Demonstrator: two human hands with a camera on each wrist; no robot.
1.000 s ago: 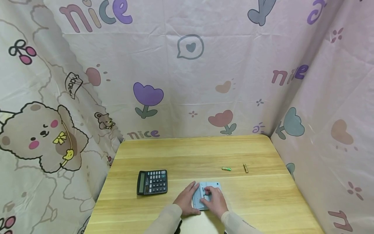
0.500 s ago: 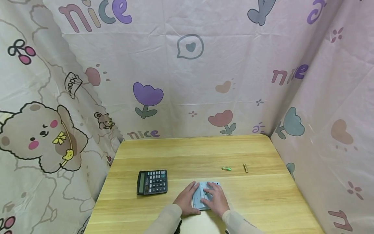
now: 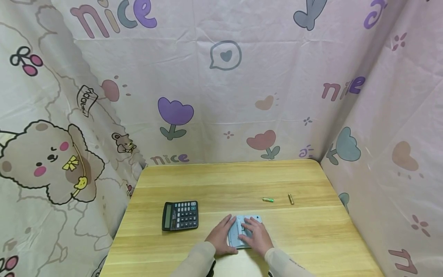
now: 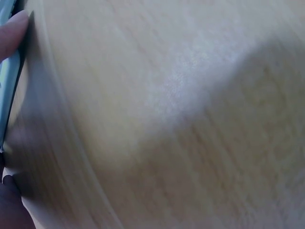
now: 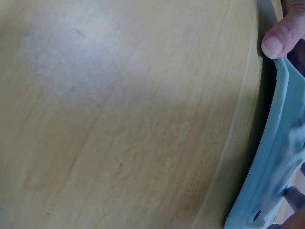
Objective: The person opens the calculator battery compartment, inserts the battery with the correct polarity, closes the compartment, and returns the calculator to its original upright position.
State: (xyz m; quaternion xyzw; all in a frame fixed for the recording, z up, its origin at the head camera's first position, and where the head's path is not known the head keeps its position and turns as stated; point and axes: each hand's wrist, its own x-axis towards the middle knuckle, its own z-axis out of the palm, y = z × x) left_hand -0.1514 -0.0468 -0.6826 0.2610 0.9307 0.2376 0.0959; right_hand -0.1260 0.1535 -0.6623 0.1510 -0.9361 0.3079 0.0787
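Note:
A light blue calculator (image 3: 234, 232) lies back side up at the front middle of the table, its casing showing a raised ridge and a small slot. My left hand (image 3: 220, 235) holds its left side, fingers at the far edge and thumb at the near corner. In the right wrist view that thumb sits on the corner of the blue casing (image 5: 259, 157). Over the middle of the back is my right hand (image 3: 257, 234), fingers spread and bent, tips touching the surface around the slot. A blurred patch hides detail there in the right wrist view.
A black calculator (image 3: 180, 216) lies face up to the left. Two small batteries, one green (image 3: 268, 199) and one gold-coloured (image 3: 291, 199), lie behind and to the right. The wooden table (image 3: 207, 181) ends at a printed curtain (image 3: 221, 96).
My right hand has shifted slightly right and its fingers have spread from a pinch over the calculator's slot. The left hand, calculators and batteries stay in place.

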